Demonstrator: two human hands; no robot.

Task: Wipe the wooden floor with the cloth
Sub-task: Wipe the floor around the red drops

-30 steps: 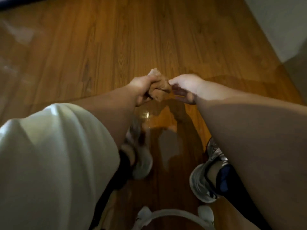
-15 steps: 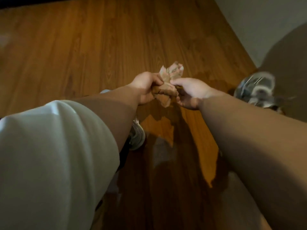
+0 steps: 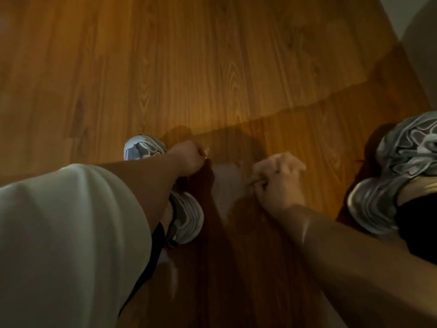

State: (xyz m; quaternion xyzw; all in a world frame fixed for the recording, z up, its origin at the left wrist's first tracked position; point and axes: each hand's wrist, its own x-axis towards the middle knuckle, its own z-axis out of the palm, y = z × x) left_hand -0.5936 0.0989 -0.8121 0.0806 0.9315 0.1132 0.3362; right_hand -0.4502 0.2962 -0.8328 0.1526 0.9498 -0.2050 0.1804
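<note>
My left hand (image 3: 189, 159) is curled into a fist low over the wooden floor (image 3: 212, 67). My right hand (image 3: 277, 178) is a hand's width to its right, fingers curled. A thin tan edge of the cloth (image 3: 253, 183) shows at the right hand's fingers. The rest of the cloth is blurred and in shadow between the two hands, so its spread is hard to make out. Both hands seem to hold it by its ends.
My left shoe (image 3: 186, 209) stands under my left forearm, my right shoe (image 3: 397, 176) at the right edge. A pale wall (image 3: 416, 24) borders the floor at the top right. Open floor stretches ahead and to the left.
My hands were together, bunching the cloth at chest height. They have dropped close to the floor and moved apart. The view has tilted down and my feet have shifted.
</note>
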